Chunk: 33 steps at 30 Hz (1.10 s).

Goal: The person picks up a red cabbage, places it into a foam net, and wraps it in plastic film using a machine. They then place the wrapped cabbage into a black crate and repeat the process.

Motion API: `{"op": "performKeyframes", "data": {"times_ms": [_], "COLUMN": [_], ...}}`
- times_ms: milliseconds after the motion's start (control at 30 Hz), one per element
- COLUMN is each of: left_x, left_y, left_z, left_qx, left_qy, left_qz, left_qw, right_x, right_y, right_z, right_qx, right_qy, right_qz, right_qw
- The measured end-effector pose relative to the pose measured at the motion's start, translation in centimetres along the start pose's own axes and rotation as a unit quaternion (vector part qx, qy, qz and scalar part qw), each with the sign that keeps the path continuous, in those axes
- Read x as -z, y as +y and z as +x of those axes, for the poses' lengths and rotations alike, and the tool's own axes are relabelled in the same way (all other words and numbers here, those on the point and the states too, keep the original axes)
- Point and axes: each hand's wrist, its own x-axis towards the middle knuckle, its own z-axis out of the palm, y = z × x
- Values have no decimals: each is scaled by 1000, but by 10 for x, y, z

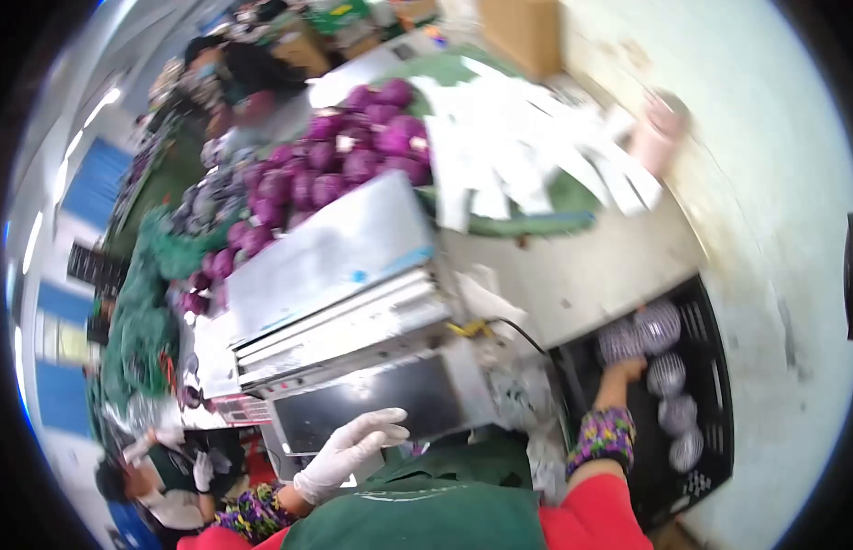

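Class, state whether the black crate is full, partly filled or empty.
Partly filled: five wrapped cabbages lie in the black crate, bare floor showing beside them.

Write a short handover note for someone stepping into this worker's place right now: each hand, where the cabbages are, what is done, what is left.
Left hand: gloved, open, fingers spread above the dark plate of the machine, holding nothing.
Right hand: down in the black crate, against a wrapped cabbage; grip unclear.
Done: five wrapped cabbages lie in the crate.
Left: a pile of unwrapped purple cabbages sits beyond the machine.
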Motion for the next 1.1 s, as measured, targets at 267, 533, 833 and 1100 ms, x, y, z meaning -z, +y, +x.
{"op": "performKeyframes", "data": {"times_ms": [267,533,833,1100], "left_x": [136,207,173,204], "left_y": [94,204,238,253], "left_z": [68,359,479,402], "left_qx": [-217,-265,-113,-300], "left_qy": [82,216,403,380], "left_qz": [153,307,437,280], "left_qw": [961,888,796,829], "right_x": [106,147,-49,-105], "right_y": [-69,-248,-353,-380], "right_z": [-108,-337,-518,-537], "right_qx": [248,555,749,809], "right_qy": [-86,-272,-307,-191], "right_qz": [127,90,34,0], "right_qw": [956,781,586,555]}}
